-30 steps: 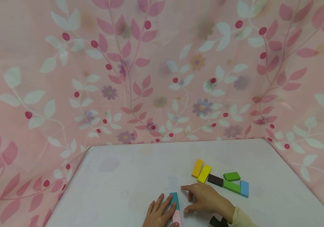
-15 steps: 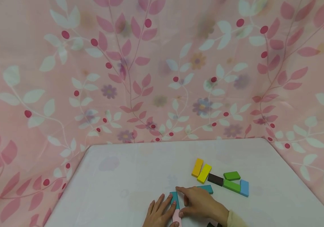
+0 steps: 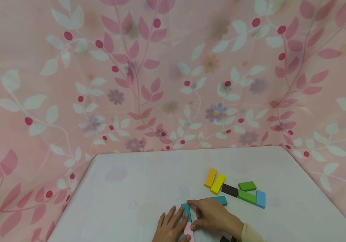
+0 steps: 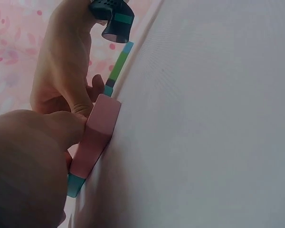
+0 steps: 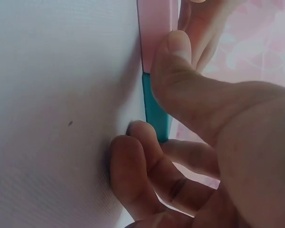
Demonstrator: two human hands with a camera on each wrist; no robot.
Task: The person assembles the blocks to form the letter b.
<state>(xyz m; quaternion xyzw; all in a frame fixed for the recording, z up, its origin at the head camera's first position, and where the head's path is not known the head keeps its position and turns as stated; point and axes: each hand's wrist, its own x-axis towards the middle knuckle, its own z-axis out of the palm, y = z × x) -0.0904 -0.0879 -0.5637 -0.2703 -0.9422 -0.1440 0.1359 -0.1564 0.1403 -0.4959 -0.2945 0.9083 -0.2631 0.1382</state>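
A teal block (image 3: 187, 214) and a pink block (image 3: 188, 229) lie end to end in a row on the white table. My left hand (image 3: 169, 226) rests along their left side with its fingers spread; its thumb touches the pink block near the close end. From the right comes my right hand (image 3: 215, 216). Its index fingertip touches the teal block's far end, while its thumb presses the pink block's side, as the right wrist view shows. The other right fingers are bent and hold nothing. Behind that hand lies a second teal block (image 3: 219, 200), partly hidden.
Beyond the right hand lie an orange block (image 3: 210, 177), a yellow block (image 3: 218, 184), a black block (image 3: 230, 190), two green blocks (image 3: 247, 186) and a light blue block (image 3: 261, 199). A pink floral curtain (image 3: 173, 74) hangs behind the white table (image 3: 124, 188).
My right hand has moved left and slightly nearer, its thumb and index finger coming against the row. This has uncovered the second teal block. The left hand has stayed in place.
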